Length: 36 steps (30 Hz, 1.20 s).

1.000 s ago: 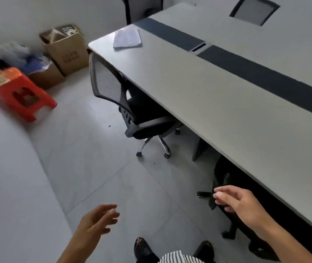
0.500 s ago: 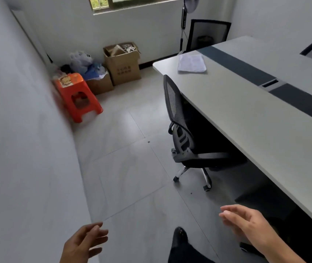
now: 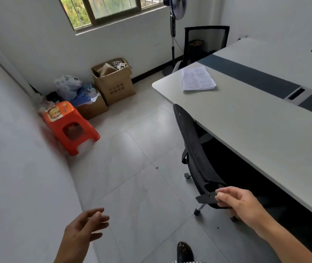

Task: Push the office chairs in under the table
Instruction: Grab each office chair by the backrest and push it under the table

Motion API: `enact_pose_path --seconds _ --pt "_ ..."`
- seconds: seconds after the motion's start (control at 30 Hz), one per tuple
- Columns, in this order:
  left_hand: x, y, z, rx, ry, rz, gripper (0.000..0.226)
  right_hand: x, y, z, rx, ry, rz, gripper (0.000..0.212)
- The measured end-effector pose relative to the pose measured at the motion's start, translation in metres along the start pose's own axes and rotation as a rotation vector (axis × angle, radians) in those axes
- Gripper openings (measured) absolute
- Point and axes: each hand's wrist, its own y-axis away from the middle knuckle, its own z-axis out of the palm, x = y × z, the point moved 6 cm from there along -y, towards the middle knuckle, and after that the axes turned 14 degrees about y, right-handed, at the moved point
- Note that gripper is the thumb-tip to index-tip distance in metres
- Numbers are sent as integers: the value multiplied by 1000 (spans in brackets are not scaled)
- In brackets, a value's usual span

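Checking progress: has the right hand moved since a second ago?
Yes. The right hand has gone forward along the table and is now at the armrest of the chair.

A paper stack (image 3: pixel 198 78) lies near the end of the table (image 3: pixel 256 133).

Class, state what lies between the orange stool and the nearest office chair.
Head view: bare floor tiles between stool and chair, one small dark speck.

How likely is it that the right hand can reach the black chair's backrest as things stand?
Probably yes. The right hand is open beside the armrest of the chair, and nothing stands between it and the backrest; the table lies beyond.
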Motion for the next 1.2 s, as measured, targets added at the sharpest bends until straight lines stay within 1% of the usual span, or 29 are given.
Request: enact_pose_path --seconds 0.1,0.17,0.33,0.47,0.53,0.63,0.73,0.8,0.9,0.97,1.07,1.2 --pt "23 -52 11 -58 13 10 18 -44 -37 4 16 -1 -33 13" --pt "30 -88 21 -107 3 -14 18 -63 -56 5 50 -8 -34 12" --pt "51 -196 61 -283 -72 -68 17 -68 -97 4 216 -9 74 12" --pt "83 -280 113 -484 -183 -51 15 -56 -118 17 465 47 267 12" --pt "99 -308 144 -623 -278 -37 13 -52 -124 30 575 68 399 18" --pt "114 -335 198 -851 -467 27 13 -49 -130 52 688 127 582 25" --pt "118 -348 261 -1049 -670 215 18 -53 -131 64 800 326 727 28" --pt "112 -348 303 -1128 -771 394 24 -59 -131 66 889 410 747 32" --pt "97 -337 366 -1221 -863 772 28 -62 -128 66 1027 472 754 41" --pt "78 -340 398 -1244 -983 966 38 -63 -126 67 1068 521 741 42" --pt "52 -354 412 -1231 -1216 1067 48 -56 -125 64 1083 534 721 36" --pt "44 -342 392 -1265 -1209 1153 47 -40 -112 52 1131 657 630 31"
